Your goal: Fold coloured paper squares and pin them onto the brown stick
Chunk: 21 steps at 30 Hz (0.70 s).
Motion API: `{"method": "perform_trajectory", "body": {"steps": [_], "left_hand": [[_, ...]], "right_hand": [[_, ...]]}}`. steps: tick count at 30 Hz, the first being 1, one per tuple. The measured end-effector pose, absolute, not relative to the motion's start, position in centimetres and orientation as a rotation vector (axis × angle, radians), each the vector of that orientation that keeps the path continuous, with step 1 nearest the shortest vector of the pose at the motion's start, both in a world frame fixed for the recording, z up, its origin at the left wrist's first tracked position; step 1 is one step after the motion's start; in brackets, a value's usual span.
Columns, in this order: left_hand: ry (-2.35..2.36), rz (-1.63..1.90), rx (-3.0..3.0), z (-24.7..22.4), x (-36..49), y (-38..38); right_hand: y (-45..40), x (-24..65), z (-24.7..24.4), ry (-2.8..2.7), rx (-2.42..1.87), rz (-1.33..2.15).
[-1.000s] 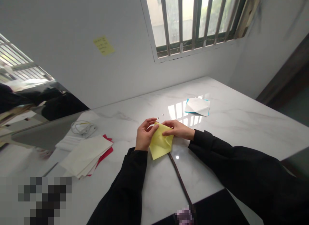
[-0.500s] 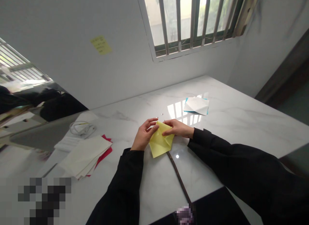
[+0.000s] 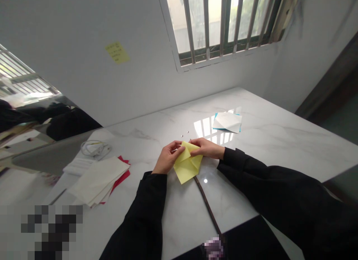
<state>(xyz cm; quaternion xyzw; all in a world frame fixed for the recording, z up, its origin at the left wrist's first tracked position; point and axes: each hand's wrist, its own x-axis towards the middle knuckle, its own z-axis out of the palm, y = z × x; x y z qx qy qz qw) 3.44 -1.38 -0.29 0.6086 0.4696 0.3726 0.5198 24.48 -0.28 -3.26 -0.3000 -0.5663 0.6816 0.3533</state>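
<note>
The yellow paper lies directly between the hands, ahead of the person and over the tabletop, so neither hand is nearer: both touch it. The left hand pinches its upper left part, thumb in front and fingers curled behind; the right hand is nearly closed on the upper right part, its far fingertips partly hidden. The paper's longer line seems to run from the top edge between the thumbs down to a corner pointing back toward the person, beside the dark stick slanting out below
</note>
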Motion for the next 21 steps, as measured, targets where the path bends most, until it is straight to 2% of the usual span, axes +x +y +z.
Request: {"method": "perform_trajectory", "body": {"steps": [5,13,21], "left_hand": [[1.138,0.949,1.441,-0.41,3.46,-1.33],[1.092,1.248,1.007,-0.98,2.84,-0.48],[1.029,1.281,0.93,-0.79,3.08,-0.48]], "right_hand": [[-0.46,24.5,-2.96,-1.402,-0.777,1.81],[0.32,24.78,-2.48,-0.871,-0.737,2.037],[-0.02,24.41,-3.07,-1.11,-0.742,1.851]]}}
